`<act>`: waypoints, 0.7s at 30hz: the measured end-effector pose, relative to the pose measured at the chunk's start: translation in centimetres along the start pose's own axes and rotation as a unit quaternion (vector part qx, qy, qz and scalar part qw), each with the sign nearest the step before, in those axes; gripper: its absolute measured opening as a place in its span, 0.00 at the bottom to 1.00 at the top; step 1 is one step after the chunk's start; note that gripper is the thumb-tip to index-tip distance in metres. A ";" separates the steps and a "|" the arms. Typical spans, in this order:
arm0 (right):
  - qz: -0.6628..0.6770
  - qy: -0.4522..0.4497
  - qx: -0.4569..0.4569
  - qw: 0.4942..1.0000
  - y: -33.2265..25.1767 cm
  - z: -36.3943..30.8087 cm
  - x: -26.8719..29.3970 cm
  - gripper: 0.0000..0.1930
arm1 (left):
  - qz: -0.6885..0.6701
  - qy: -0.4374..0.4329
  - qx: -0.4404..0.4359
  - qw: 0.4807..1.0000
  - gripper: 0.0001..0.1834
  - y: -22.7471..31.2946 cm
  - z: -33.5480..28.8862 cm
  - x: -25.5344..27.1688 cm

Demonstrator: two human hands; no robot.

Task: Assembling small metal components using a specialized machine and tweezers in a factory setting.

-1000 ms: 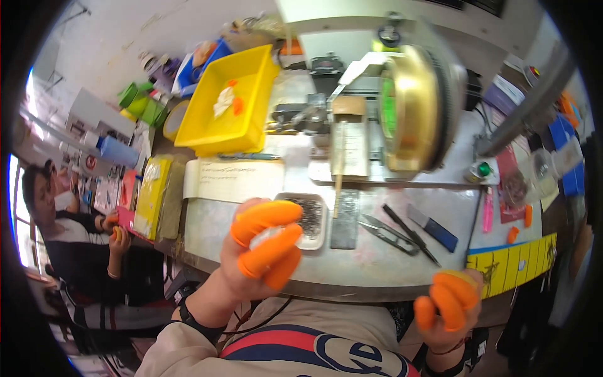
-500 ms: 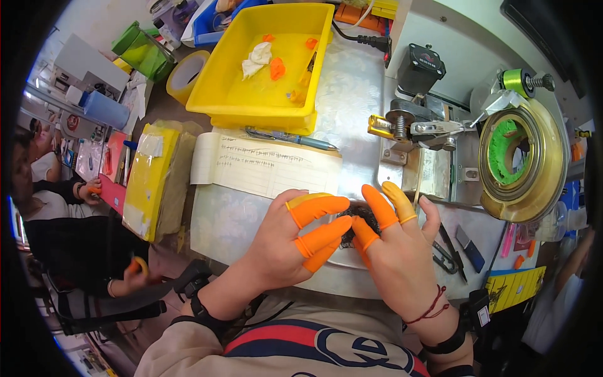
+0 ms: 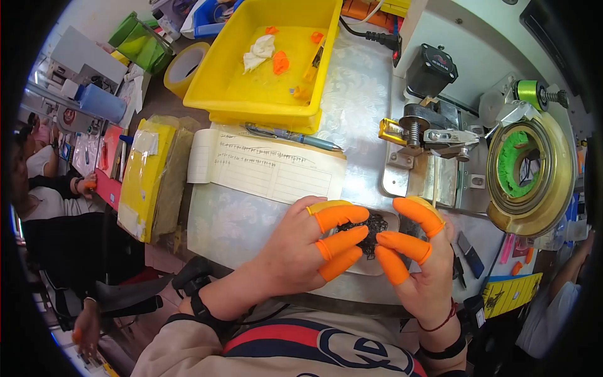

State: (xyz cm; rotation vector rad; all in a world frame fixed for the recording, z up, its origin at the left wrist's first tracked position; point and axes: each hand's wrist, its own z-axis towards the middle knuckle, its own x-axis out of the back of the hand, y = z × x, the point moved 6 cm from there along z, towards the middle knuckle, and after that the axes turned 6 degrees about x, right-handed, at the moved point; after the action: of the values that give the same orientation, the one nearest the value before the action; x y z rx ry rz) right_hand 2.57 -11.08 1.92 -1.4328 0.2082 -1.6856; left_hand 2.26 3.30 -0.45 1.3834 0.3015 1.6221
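Observation:
A small white tray (image 3: 380, 265) lies on the work surface in front of me, with a tangle of fine dark wire-like pieces (image 3: 375, 226) in it. My left hand (image 3: 298, 242), wearing orange and yellow finger cots, reaches over the tray's left side. Its fingers are drawn together with the tips at the dark pieces; what they grip is too small to make out. Over the right side is my right hand (image 3: 422, 254), also in finger cots. Its thumb and a finger pinch close together at the pieces, and any object between them cannot be made out.
Behind my hands lies a written notepad (image 3: 270, 166) with a pen (image 3: 292, 136) above it. A yellow bin (image 3: 264, 108) holds orange scraps and white tissue. At right stand a metal clamp device (image 3: 433, 129) and a large reel (image 3: 534, 213). Another person (image 3: 50, 213) sits at left.
My hands have moved right and apart, uncovering more of the tray and the dark pieces. The view has shifted slightly. The neighbouring person's lower hand has moved down.

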 end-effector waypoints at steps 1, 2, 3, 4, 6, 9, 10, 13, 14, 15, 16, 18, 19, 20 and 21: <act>0.016 -0.005 0.000 1.000 -0.1 0.0 0.0 0.10 | -0.010 0.006 0.001 1.000 0.17 0.1 0.1 -0.1; 0.033 -0.010 0.001 0.999 -0.1 0.0 0.0 0.10 | -0.009 0.006 0.001 1.000 0.17 0.1 0.1 -0.2; 0.033 -0.009 0.001 0.999 -0.2 0.0 0.0 0.10 | -0.020 0.004 -0.002 1.000 0.17 0.3 0.2 -0.3; 0.044 -0.005 0.003 0.999 -0.3 -0.1 0.0 0.11 | -0.030 0.001 -0.004 1.000 0.17 0.4 0.2 -0.4; 0.055 0.000 0.006 0.998 -0.4 -0.1 0.0 0.11 | -0.038 0.004 -0.004 0.999 0.17 0.7 0.3 -0.5; 0.050 0.004 0.023 0.998 -0.7 -0.3 0.2 0.12 | -0.049 0.016 0.002 0.999 0.17 0.9 0.2 -0.5; 0.048 0.006 0.032 0.998 -0.8 -0.3 0.3 0.11 | -0.051 0.025 0.009 0.998 0.17 0.8 0.1 -0.5; 0.057 0.005 0.029 0.998 -0.7 -0.6 0.3 0.10 | -0.067 0.030 0.021 0.997 0.17 0.7 0.0 -0.3; 0.070 0.002 0.016 0.997 -0.6 -0.7 0.3 0.10 | -0.066 0.031 0.020 0.997 0.17 0.8 0.0 -0.2; 0.069 0.003 0.017 0.997 -0.6 -0.7 0.2 0.10 | -0.077 0.033 0.022 0.996 0.17 1.0 0.0 0.0; 0.082 0.020 0.024 0.996 -0.7 -0.7 0.3 0.09 | -0.087 0.035 0.024 0.995 0.17 1.1 0.0 0.1; 0.093 0.037 0.031 0.994 -0.9 -0.7 0.3 0.09 | -0.095 0.042 0.019 0.994 0.17 1.4 0.0 0.3; 0.132 0.054 0.015 0.990 -0.8 -0.8 0.2 0.08 | -0.103 0.047 0.016 0.993 0.18 1.5 0.0 0.4; 0.170 0.071 -0.001 0.983 -0.6 -1.0 0.2 0.08 | -0.103 0.048 0.014 0.993 0.18 1.6 0.0 0.5; 0.168 0.073 0.001 0.983 -0.7 -1.0 0.2 0.08 | -0.107 0.050 0.011 0.993 0.18 1.7 0.0 0.6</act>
State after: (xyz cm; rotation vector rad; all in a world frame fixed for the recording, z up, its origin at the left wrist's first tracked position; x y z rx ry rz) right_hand 1.38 -11.23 2.22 -1.1952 0.5012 -1.5077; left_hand 1.53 2.87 1.13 1.2421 0.5104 1.5156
